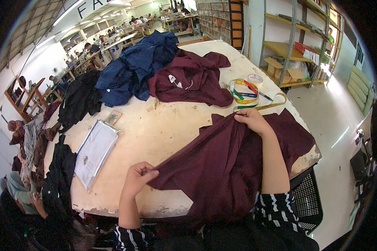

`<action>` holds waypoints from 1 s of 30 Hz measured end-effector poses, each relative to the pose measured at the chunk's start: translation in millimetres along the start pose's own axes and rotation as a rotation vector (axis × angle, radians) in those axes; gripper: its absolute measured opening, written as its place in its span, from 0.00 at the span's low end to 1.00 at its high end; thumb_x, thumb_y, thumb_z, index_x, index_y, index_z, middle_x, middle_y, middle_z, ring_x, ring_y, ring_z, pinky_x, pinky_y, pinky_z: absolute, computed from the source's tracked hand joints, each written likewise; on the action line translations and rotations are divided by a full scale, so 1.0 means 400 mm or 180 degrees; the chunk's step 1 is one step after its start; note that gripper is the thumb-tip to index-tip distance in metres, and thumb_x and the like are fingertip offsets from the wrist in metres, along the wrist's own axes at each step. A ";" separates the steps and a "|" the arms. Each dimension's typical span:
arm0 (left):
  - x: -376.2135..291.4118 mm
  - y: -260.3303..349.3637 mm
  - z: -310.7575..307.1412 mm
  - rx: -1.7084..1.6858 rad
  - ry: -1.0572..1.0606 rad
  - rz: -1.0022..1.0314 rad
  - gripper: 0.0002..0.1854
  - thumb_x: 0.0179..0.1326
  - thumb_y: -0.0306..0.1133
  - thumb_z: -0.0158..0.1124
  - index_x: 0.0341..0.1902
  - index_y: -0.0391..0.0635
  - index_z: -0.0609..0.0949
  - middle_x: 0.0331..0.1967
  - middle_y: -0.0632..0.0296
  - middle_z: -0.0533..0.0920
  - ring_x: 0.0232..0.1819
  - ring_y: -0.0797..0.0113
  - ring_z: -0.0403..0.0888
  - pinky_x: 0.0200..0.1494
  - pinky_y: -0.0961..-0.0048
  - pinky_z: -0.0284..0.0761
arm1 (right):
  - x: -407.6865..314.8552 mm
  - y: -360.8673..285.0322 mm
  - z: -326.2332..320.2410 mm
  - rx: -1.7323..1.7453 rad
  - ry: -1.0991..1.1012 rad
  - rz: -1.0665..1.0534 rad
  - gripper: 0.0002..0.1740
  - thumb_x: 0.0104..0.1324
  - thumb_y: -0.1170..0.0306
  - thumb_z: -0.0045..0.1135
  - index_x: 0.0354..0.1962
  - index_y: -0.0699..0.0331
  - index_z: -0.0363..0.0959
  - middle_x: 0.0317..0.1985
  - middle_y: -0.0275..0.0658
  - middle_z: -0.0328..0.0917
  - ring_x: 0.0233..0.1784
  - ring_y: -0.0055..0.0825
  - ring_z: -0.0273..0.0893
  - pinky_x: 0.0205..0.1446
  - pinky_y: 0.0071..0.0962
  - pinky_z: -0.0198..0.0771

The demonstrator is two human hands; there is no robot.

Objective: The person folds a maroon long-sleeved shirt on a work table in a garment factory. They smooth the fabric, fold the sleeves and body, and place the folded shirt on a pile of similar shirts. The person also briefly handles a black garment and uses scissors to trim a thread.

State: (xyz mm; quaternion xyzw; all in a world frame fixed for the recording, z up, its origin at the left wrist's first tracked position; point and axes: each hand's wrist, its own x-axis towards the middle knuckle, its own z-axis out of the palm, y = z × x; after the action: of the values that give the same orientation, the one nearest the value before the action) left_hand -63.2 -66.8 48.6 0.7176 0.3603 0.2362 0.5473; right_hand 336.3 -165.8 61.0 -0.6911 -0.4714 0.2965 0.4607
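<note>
A maroon garment point(226, 157) is spread over the near right of the table point(138, 135), part of it hanging past the front edge. My left hand point(139, 177) pinches one corner of the cloth at its left end. Farther up, my right hand point(249, 120) grips the upper edge, so a taut line of fabric runs between the two hands. Just beyond my right hand lies a coiled yellow tape measure point(254, 100) with pens among its loops. Past it rests a roll of tape point(255, 78).
A maroon garment pile point(191, 78), navy garments point(138, 66) and black garments point(81, 97) lie along the far side. Papers in a plastic sleeve point(95, 153) sit on the left. Below the right edge is a black perforated basket point(306, 200). Metal shelving point(289, 47) stands behind; people work farther back.
</note>
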 end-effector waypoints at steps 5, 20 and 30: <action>0.044 -0.066 -0.062 0.2025 0.1190 -0.0111 0.10 0.46 0.26 0.65 0.34 0.37 0.80 0.24 0.60 0.80 0.25 0.72 0.75 0.29 0.77 0.70 | 0.047 0.073 0.028 -0.0552 -0.0167 0.0119 0.17 0.59 0.63 0.57 0.38 0.70 0.76 0.29 0.35 0.77 0.33 0.21 0.70 0.42 0.24 0.65; 0.014 -0.095 -0.054 -0.0662 0.0100 0.0731 0.08 0.49 0.24 0.63 0.21 0.40 0.72 0.30 0.62 0.75 0.30 0.76 0.70 0.33 0.82 0.65 | 0.005 0.032 -0.010 0.1461 -0.0106 -0.0087 0.10 0.59 0.66 0.57 0.36 0.64 0.77 0.32 0.27 0.77 0.35 0.13 0.70 0.44 0.17 0.63; 0.023 -0.075 -0.012 -0.0590 0.1162 0.0920 0.09 0.43 0.17 0.67 0.24 0.40 0.75 0.26 0.65 0.76 0.28 0.78 0.70 0.32 0.81 0.66 | 0.003 0.044 -0.023 0.1485 -0.0027 -0.0237 0.11 0.52 0.75 0.52 0.35 0.64 0.76 0.30 0.28 0.76 0.33 0.15 0.70 0.43 0.16 0.63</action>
State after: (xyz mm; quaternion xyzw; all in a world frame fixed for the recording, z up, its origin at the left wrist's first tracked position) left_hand -68.7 -52.4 21.0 0.6538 0.3236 0.4697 0.4971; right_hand 351.1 -170.4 48.4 -0.5468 -0.4171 0.3831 0.6166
